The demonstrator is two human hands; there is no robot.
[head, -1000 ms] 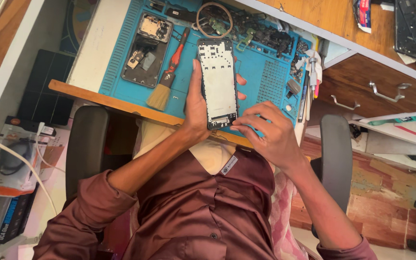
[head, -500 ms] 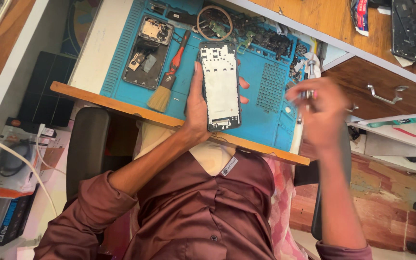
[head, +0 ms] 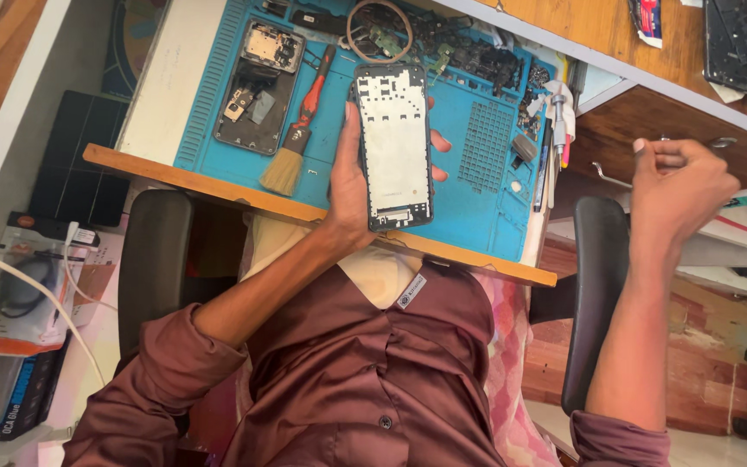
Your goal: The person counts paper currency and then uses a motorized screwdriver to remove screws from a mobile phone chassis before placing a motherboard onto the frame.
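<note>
My left hand [head: 349,186] grips an opened phone frame [head: 394,145], black-edged with a pale inner plate, and holds it upright over the blue work mat [head: 477,203]. Off to the right of the desk, my right hand [head: 680,186] hangs in the air near an open wooden drawer [head: 650,130]. Its fingers are curled shut and I can see nothing in them. On the mat to the left of the phone lie a red-handled brush [head: 297,130] and a second opened phone body [head: 257,86].
Small parts, a wire ring [head: 379,30] and tools crowd the mat's far edge and right side. The wooden desk edge [head: 218,186] runs in front of my chest. A black chair armrest [head: 594,294] stands right; boxes [head: 19,285] and a white cable lie left on the floor.
My right hand has left the phone's lower right corner and swung right, past the desk edge toward the drawer. The left hand keeps holding the phone frame.
</note>
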